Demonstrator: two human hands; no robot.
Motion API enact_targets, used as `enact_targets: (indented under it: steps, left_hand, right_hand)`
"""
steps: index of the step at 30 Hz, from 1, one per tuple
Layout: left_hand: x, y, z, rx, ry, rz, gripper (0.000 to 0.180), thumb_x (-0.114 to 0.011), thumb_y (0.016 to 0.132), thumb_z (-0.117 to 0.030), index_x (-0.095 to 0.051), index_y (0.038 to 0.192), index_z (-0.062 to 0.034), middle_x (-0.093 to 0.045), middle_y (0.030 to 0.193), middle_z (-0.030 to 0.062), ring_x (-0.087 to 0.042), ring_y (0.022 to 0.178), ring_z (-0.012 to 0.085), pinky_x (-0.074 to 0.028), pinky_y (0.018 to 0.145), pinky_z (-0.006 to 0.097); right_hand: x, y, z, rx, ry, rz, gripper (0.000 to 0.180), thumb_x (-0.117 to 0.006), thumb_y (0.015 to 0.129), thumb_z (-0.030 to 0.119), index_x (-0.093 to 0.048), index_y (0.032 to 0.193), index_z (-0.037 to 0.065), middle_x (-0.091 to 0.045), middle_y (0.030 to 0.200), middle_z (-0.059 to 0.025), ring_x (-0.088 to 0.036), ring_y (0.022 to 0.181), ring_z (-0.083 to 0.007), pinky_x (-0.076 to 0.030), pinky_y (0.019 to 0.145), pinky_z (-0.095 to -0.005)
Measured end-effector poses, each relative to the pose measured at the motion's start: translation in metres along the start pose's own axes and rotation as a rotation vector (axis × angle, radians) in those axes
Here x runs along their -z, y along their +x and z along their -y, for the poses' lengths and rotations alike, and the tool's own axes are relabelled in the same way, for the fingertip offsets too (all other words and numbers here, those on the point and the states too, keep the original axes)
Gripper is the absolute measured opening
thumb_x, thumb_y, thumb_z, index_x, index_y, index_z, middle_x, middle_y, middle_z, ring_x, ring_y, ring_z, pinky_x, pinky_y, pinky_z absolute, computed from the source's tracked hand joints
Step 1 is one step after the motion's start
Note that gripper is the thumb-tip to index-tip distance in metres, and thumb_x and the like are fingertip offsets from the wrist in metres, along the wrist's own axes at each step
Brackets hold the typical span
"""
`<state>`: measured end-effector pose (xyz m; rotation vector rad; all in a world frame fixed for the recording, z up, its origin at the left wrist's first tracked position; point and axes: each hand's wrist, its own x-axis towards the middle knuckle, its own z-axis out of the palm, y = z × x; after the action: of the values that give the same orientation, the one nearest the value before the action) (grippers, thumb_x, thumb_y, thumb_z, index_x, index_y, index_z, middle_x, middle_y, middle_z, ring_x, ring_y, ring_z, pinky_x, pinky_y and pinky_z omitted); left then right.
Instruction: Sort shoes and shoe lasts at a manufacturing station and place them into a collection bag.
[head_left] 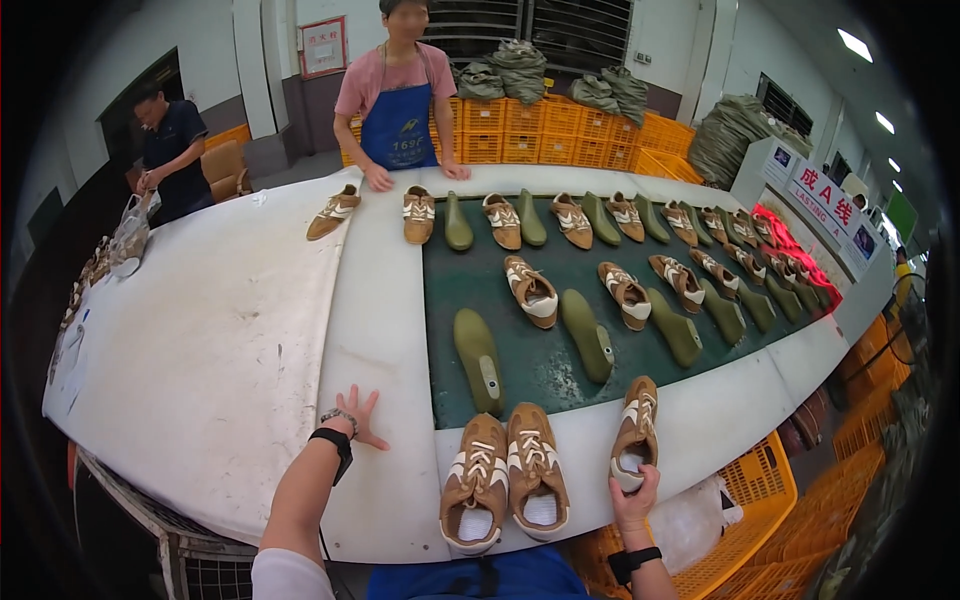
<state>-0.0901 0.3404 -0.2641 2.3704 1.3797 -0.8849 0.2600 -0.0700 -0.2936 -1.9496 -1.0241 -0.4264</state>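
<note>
My right hand [634, 501] grips the heel of a brown sneaker [636, 425] with white stripes, its toe pointing away over the white table edge. Fingers spread, my left hand [360, 417] rests on the white tabletop [385, 500] and holds nothing. Between my hands, a pair of matching sneakers stands side by side at the near edge, a left sneaker [475, 485] and a right sneaker [537, 470], toes away from me. Just beyond them a green shoe last [477, 360] lies on the dark green belt [520, 385].
Rows of brown sneakers [530, 290] and green lasts [587, 335] cover the belt, running to a red-lit machine opening [800, 245]. A person in a blue apron [400, 120] stands across the table; another [170, 150] works at far left. An orange crate [755, 490] sits below my right hand.
</note>
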Motion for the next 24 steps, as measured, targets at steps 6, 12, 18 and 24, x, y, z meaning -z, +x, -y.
enact_targets:
  steps: [6,12,18,24]
  left_hand:
    - [-0.003,-0.010,-0.001,0.007,-0.007,0.033,0.136,-0.071,0.042,-0.075,0.004,0.145,-0.0272,0.010,0.149,0.0210,0.002,0.133,0.0522,-0.014,0.108,0.056]
    - [-0.005,0.001,-0.004,0.001,-0.005,0.015,0.137,-0.072,0.041,-0.075,0.004,0.145,-0.0277,0.009,0.149,0.0206,0.002,0.133,0.0505,-0.014,0.108,0.056]
    - [0.017,-0.009,-0.004,0.065,-0.003,0.028,0.138,-0.076,0.042,-0.070,0.007,0.144,-0.0280,0.013,0.149,0.0180,0.002,0.134,0.0495,-0.017,0.109,0.053]
    - [0.000,0.009,0.000,0.034,0.011,0.023,0.140,-0.075,0.040,-0.072,0.009,0.144,-0.0277,0.014,0.149,0.0189,0.004,0.134,0.0496,-0.016,0.108,0.055]
  right_hand:
    - [0.043,0.061,0.047,-0.141,-0.010,0.391,0.046,-0.078,0.063,0.019,-0.052,0.098,0.004,-0.056,0.086,-0.0136,-0.058,0.076,-0.0279,-0.048,0.068,-0.0353]
    - [0.045,0.155,0.077,-0.086,0.230,0.480,0.041,-0.075,0.071,0.022,-0.054,0.099,0.002,-0.061,0.083,-0.0080,-0.058,0.073,-0.0137,-0.047,0.066,-0.0282]
    - [0.079,0.210,0.166,-0.311,0.734,0.768,0.031,-0.066,0.079,0.020,-0.050,0.101,0.005,-0.055,0.081,0.0006,-0.051,0.063,-0.0036,-0.043,0.049,-0.0180]
    - [0.057,0.208,0.196,-0.232,0.735,0.952,0.040,-0.070,0.079,0.023,-0.049,0.105,0.002,-0.054,0.084,-0.0016,-0.053,0.067,-0.0063,-0.045,0.052,-0.0207]
